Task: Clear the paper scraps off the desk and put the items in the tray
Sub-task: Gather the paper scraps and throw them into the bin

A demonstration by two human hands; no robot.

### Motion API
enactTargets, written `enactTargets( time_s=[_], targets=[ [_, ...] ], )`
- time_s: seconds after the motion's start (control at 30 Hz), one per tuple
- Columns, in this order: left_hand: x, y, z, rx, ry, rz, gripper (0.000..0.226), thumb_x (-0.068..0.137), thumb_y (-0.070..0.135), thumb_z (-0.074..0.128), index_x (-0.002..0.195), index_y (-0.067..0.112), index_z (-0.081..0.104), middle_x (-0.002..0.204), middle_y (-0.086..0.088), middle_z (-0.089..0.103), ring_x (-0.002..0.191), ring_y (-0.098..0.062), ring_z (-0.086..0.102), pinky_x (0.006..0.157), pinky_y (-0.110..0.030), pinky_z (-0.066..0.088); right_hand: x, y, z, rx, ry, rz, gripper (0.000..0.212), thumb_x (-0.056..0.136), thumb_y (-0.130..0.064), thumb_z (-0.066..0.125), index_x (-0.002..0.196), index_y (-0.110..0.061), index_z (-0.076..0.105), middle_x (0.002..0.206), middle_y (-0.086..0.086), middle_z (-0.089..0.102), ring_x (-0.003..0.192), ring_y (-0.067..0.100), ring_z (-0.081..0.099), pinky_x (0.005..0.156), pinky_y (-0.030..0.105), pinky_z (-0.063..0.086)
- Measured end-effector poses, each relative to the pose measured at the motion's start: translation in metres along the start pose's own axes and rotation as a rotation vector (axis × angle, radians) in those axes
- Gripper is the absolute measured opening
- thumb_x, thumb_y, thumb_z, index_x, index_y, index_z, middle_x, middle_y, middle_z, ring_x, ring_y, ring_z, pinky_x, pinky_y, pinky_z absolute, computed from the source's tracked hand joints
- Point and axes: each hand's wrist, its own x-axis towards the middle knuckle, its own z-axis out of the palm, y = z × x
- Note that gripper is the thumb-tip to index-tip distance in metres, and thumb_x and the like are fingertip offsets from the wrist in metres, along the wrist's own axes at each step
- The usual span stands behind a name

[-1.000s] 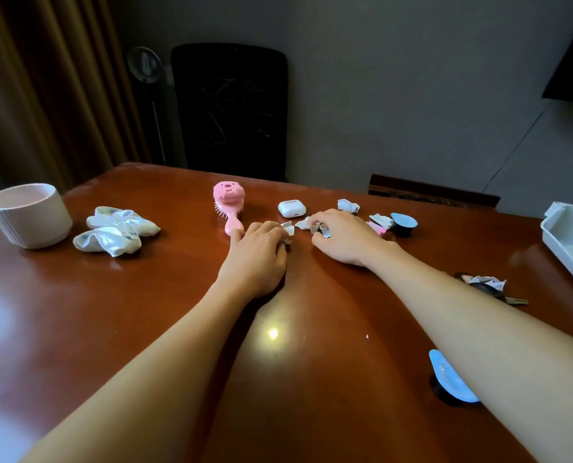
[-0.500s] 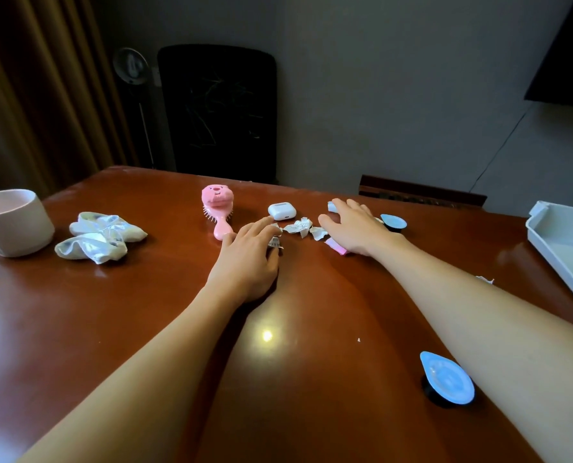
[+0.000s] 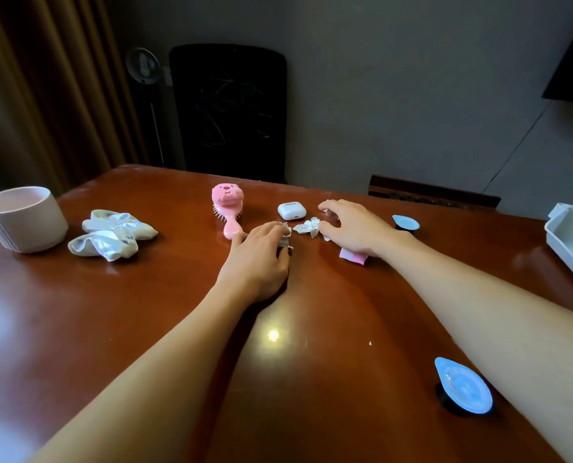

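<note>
The left hand pinched crumpled paper scraps on the bench. The right hand lay spread, thumb beside another white scrap, wrist over a pink scrap. The tray sat well apart at the right edge.

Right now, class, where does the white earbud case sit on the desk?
In the head view, the white earbud case lies far centre on the desk, right of the pink hairbrush and left of the right hand.
</note>
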Motion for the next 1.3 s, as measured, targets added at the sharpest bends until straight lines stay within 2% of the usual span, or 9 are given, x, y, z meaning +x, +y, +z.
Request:
enactTargets(
  time_s=[0.1,0.17,0.23,0.33,0.67,0.8,0.93,1.1,1.3],
  targets=[
    [0.001,-0.001,0.001,0.01,0.009,0.003,0.042,0.098,0.028,0.044,0.14,0.026,0.046,0.153,0.006,0.038,0.142,-0.013,0.03,0.115,-0.038,0.015,0.005,0.0,0.0,-0.042,0.146,-0.028,0.04,0.099,-0.031,0.048,0.138,-0.025,0.05,0.141,0.001,0.047,0.123,0.017,0.046,0.085,0.026,0.042],
    [0.001,0.0,0.002,0.015,0.013,0.005,0.042,0.098,0.028,0.044,0.14,0.026,0.046,0.153,0.007,0.037,0.141,-0.013,0.03,0.114,-0.038,0.016,0.01,0.001,0.002,-0.014,0.153,-0.025,0.043,0.098,-0.031,0.048,0.141,-0.024,0.048,0.147,0.001,0.041,0.132,0.018,0.038,0.092,0.028,0.04],
    [0.0,0.0,0.002,0.015,0.019,0.01,0.043,0.098,0.027,0.044,0.14,0.025,0.046,0.154,0.007,0.035,0.141,-0.013,0.03,0.113,-0.038,0.017,0.012,0.0,0.003,0.074,0.031,0.029,0.054,0.099,-0.036,0.047,0.151,-0.025,0.035,0.16,0.0,0.024,0.148,0.02,0.015,0.112,0.039,0.028],
    [0.0,0.0,0.001,0.008,0.005,0.014,0.046,0.098,0.026,0.042,0.144,0.026,0.043,0.156,0.007,0.033,0.143,-0.012,0.027,0.114,-0.038,0.015,0.012,-0.004,0.005,0.0,-0.143,0.052,0.064,0.101,-0.045,0.04,0.157,-0.028,0.016,0.166,-0.003,0.008,0.152,0.02,-0.003,0.119,0.047,0.013],
    [-0.003,0.001,-0.002,0.013,0.042,0.01,0.039,0.097,0.027,0.044,0.135,0.022,0.051,0.141,0.002,0.047,0.129,-0.018,0.041,0.111,-0.036,0.023,-0.013,-0.023,0.003,-0.01,-0.166,-0.09,0.06,0.099,-0.037,0.05,0.154,-0.029,0.026,0.154,0.001,0.037,0.138,0.022,0.038,0.097,0.031,0.036],
    [-0.006,0.003,-0.004,0.01,0.052,-0.031,0.038,0.097,0.027,0.045,0.133,0.021,0.051,0.132,0.0,0.048,0.12,-0.022,0.045,0.107,-0.036,0.028,-0.023,-0.029,0.001,-0.005,-0.158,-0.137,0.06,0.096,-0.032,0.054,0.151,-0.03,0.032,0.145,0.001,0.046,0.127,0.022,0.046,0.099,0.035,0.043],
    [-0.006,0.002,-0.002,0.033,0.059,0.021,0.042,0.095,0.028,0.043,0.136,0.022,0.045,0.134,-0.001,0.041,0.121,-0.023,0.045,0.109,-0.041,0.026,-0.03,-0.032,-0.005,-0.061,-0.117,-0.176,0.062,0.094,-0.033,0.056,0.151,-0.034,0.03,0.146,0.0,0.041,0.133,0.022,0.038,0.105,0.04,0.04],
    [-0.003,0.0,0.0,0.06,-0.041,0.12,0.05,0.099,0.03,0.035,0.148,0.031,0.035,0.16,0.005,0.022,0.146,-0.017,0.019,0.117,-0.044,0.013,-0.032,-0.032,-0.005,-0.044,-0.184,-0.085,0.067,0.097,-0.048,0.05,0.155,-0.032,0.02,0.16,-0.001,0.025,0.148,0.022,0.018,0.116,0.045,0.023],
    [0.0,-0.003,0.004,0.095,-0.044,0.092,0.039,0.097,0.032,0.034,0.133,0.03,0.051,0.143,0.007,0.044,0.133,-0.017,0.033,0.109,-0.046,0.021,-0.03,-0.032,0.006,-0.089,-0.182,-0.073,0.067,0.099,-0.046,0.045,0.156,-0.028,0.014,0.155,0.002,0.035,0.141,0.028,0.032,0.112,0.045,0.027]
  ],
)
